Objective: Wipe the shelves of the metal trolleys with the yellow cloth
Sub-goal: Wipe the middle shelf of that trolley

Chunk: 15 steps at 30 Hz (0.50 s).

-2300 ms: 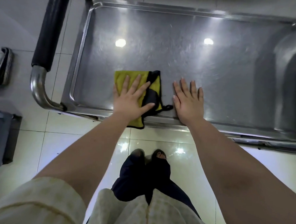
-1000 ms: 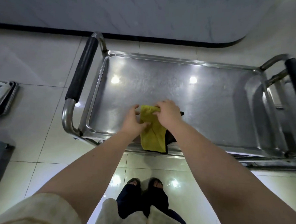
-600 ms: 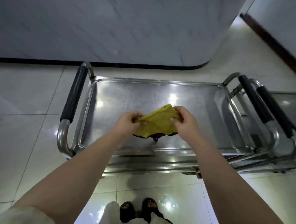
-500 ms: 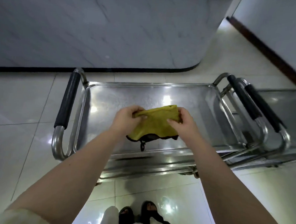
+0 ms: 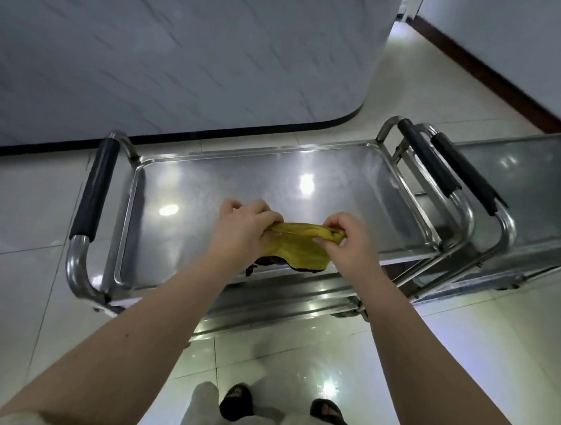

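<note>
Once lifted clear of the trolley shelf (image 5: 241, 184), yellow cloth (image 5: 298, 245) was pinched between left hand (image 5: 242, 228) and right hand (image 5: 344, 236), probably refolding before further wiping

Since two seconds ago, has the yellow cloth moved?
Yes. The yellow cloth lifted up off the trolley shelf, where it lay flat; the left hand and right hand hold it up.

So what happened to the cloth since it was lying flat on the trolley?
The left hand, which pressed the yellow cloth flat on the shelf, and the right hand, which lay flat beside it, have lifted it up. Each now grips one end, and it hangs bunched between them. The trolley stayed put.
</note>
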Tool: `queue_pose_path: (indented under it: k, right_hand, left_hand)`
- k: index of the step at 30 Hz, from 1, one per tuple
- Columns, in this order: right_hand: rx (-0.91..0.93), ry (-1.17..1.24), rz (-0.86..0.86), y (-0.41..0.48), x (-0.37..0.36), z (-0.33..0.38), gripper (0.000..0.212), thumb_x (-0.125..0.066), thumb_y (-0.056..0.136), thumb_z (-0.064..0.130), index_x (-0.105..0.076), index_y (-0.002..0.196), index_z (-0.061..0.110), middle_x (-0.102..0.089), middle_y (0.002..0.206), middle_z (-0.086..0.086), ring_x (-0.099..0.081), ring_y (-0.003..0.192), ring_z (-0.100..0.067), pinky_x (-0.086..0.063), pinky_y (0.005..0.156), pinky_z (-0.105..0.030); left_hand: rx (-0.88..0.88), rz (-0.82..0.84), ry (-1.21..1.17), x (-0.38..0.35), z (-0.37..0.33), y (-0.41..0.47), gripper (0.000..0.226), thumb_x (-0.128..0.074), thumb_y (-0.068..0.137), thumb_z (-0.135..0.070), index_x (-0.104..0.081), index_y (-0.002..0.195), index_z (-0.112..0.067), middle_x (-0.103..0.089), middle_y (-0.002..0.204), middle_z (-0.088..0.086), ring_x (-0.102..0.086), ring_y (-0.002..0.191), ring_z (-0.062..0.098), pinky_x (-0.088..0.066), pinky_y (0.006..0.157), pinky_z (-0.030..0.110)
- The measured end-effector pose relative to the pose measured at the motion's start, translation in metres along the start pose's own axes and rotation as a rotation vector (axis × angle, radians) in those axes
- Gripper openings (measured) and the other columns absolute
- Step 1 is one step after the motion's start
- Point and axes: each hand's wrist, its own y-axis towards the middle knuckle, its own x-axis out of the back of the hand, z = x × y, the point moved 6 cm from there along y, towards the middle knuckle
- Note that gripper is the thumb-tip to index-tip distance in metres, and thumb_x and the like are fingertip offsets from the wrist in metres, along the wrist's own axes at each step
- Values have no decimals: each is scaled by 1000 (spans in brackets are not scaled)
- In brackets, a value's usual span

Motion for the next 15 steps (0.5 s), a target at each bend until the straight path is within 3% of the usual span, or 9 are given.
queue_pose_path:
  k: [5, 9, 15]
  right_hand:
    - [82, -152, 140, -27, 17, -43, 36, -70, 83, 8, -62, 116, 19, -55, 100, 5, -51, 96, -15, -45, 82, -30]
    - [157, -294, 258, -64, 35, -92, 29, -70, 76, 6, -65, 104, 13, -58, 103, -3, -49, 97, -20, -43, 81, -32]
    - [-75, -252, 397, -110, 49, -179, 27, -64, 80, 5, -62, 106, 15, -56, 107, 2, -50, 102, -19, -44, 82, -31]
  left_hand:
    - [47, -24, 45, -45, -47, -24, 18, -70, 83, -26, -74, 100, -24, -65, 88, -3, -61, 75, 24, -35, 88, 44]
    - [102, 22, 66, -101, -94, -46, 25, -81, 76, -16, -74, 100, -22, -67, 88, -1, -64, 75, 26, -37, 84, 43]
    - [279, 163, 4, -185, -143, -75, 25, -77, 78, -17, -75, 102, -22, -67, 90, 0, -65, 83, 25, -27, 89, 38]
